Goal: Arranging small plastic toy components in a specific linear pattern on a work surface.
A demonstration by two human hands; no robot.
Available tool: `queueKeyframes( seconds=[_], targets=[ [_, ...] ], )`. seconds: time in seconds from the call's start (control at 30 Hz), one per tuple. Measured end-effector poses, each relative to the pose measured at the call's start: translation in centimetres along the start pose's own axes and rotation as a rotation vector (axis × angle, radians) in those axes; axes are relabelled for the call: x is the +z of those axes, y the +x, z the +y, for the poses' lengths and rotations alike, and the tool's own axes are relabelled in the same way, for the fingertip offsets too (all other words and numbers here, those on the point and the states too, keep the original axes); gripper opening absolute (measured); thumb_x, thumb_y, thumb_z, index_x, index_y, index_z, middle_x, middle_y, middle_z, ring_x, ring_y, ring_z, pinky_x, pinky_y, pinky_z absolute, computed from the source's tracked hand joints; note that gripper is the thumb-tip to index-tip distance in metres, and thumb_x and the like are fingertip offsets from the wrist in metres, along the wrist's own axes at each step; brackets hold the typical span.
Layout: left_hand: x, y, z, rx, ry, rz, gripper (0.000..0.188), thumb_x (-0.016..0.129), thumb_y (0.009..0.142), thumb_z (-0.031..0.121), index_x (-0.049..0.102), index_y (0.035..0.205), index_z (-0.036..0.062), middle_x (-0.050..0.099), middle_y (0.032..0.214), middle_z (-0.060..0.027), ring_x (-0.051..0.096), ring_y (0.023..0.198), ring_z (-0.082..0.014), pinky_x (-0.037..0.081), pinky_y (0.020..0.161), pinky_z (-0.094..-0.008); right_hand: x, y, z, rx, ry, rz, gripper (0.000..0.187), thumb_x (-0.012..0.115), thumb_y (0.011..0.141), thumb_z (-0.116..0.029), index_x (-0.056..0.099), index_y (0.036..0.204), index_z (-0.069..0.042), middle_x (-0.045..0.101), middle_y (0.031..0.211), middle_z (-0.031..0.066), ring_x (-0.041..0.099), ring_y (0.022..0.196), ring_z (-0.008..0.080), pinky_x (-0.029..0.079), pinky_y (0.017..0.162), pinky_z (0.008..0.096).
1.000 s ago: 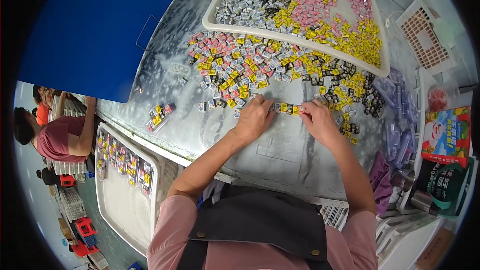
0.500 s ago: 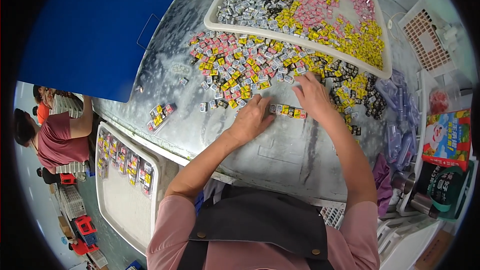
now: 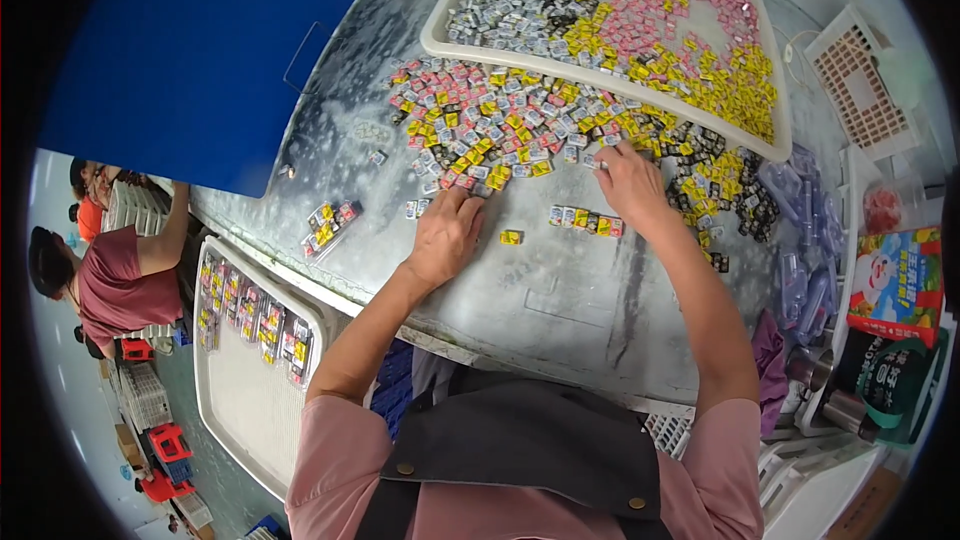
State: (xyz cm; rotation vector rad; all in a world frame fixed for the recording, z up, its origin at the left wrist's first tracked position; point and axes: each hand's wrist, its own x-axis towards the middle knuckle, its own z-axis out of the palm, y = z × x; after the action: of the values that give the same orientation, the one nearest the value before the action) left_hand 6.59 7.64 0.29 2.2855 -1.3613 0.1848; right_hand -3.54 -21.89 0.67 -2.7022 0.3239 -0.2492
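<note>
Small wrapped blocks in pink, yellow, white and black lie in a loose pile [image 3: 520, 120] on the grey table. My left hand [image 3: 445, 240] reaches to the near edge of this pile, fingers stretched and touching blocks there; nothing shows as held. My right hand [image 3: 635, 185] is at the pile's right part, thumb and fingers apart, fingertips close to white blocks. A short row of blocks [image 3: 586, 221] lies between the hands, nearer to the right one. Left of that row, a single yellow block [image 3: 511, 237] lies alone.
Behind the pile stands a white tray [image 3: 610, 83] of sorted blocks. A filled clear pack [image 3: 328, 230] lies at left, above a white tray [image 3: 245, 440] with several packs. Clear empty packs [image 3: 800, 240] are heaped at right. A blue panel [image 3: 200, 60] covers the far left; a co-worker [image 3: 125, 280] is beyond.
My left hand has moved left, away from the row to the pile's near edge. A single yellow block now lies left of the row. My right hand has shifted slightly.
</note>
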Motion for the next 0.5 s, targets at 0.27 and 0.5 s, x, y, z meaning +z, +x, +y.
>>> queueKeyframes(
  seconds=[0.27, 0.5],
  targets=[
    [1.8, 4.3, 2.2, -0.044, -0.002, 0.121, 0.017, 0.07, 0.083, 0.006, 0.067, 0.1, 0.0031, 0.061, 0.097, -0.0134, 0.061, 0.091, -0.0326, 0.051, 0.078, -0.043, -0.7, -1.7, -2.0, 0.001, 0.116, 0.012, 0.016, 0.065, 0.093, -0.011, 0.064, 0.107, -0.003, 0.062, 0.103, 0.0179, 0.065, 0.086, 0.0401, 0.053, 0.076, 0.0486],
    [4.3, 6.9, 2.9, 0.017, 0.054, 0.046, 0.019, 0.071, 0.082, 0.009, 0.069, 0.101, 0.0062, 0.059, 0.102, -0.0114, 0.059, 0.095, -0.0305, 0.051, 0.08, -0.041, -2.2, -4.5, -0.1, 0.058, 0.24, 0.078, 0.014, 0.065, 0.093, -0.007, 0.065, 0.105, 0.001, 0.064, 0.094, 0.0175, 0.066, 0.083, 0.0364, 0.052, 0.074, 0.0425]
  ],
)
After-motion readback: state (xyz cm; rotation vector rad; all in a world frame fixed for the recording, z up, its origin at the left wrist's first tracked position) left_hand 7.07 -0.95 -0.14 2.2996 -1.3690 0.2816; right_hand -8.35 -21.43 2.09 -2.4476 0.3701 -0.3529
